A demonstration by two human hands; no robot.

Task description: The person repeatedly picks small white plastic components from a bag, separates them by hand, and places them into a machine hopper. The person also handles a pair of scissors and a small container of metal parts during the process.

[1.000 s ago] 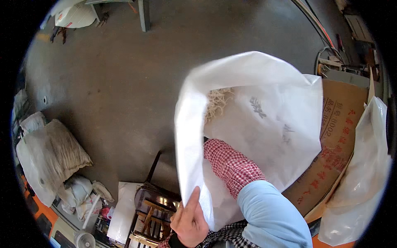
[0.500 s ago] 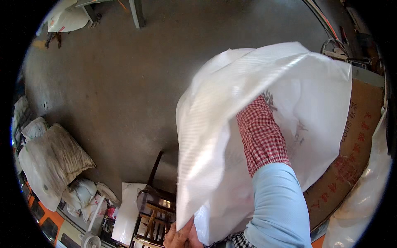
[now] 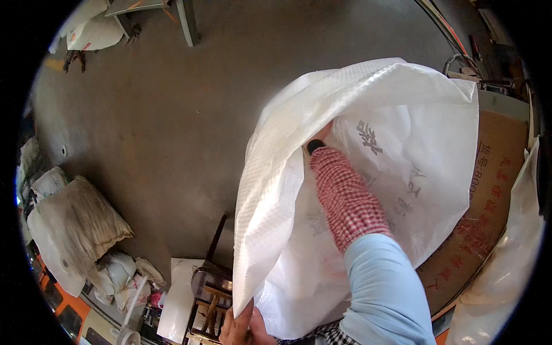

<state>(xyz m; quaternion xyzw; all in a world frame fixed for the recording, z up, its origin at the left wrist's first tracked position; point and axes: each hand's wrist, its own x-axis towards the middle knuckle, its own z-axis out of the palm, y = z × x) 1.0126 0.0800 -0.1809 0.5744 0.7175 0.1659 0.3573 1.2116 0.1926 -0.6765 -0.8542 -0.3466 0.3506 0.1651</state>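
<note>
A large white woven plastic sack [image 3: 276, 155] with dark printing fills the middle and right of the head view, its wide mouth facing up. At the lower edge my left hand [image 3: 241, 328] grips the near rim between closed fingers. My right arm, in a light blue sleeve and a red checked oversleeve, reaches down inside the sack. Only a bit of my right hand [image 3: 326, 131] shows, past a dark band at the wrist. Its fingers are hidden behind the far-left fold of the sack.
Behind the sack on the right lies a brown cardboard sheet [image 3: 489, 195], beside white plastic sheeting [image 3: 500, 276]. A dark wooden chair [image 3: 213, 293] stands by my left hand. Stuffed sacks [image 3: 77, 221] lie at left, and a metal table leg [image 3: 187, 23] stands far off.
My right arm has swung left inside the sack, and its wrist now shows. The sack's mouth has shifted slightly left and opened wider, with my left hand still on the rim.
</note>
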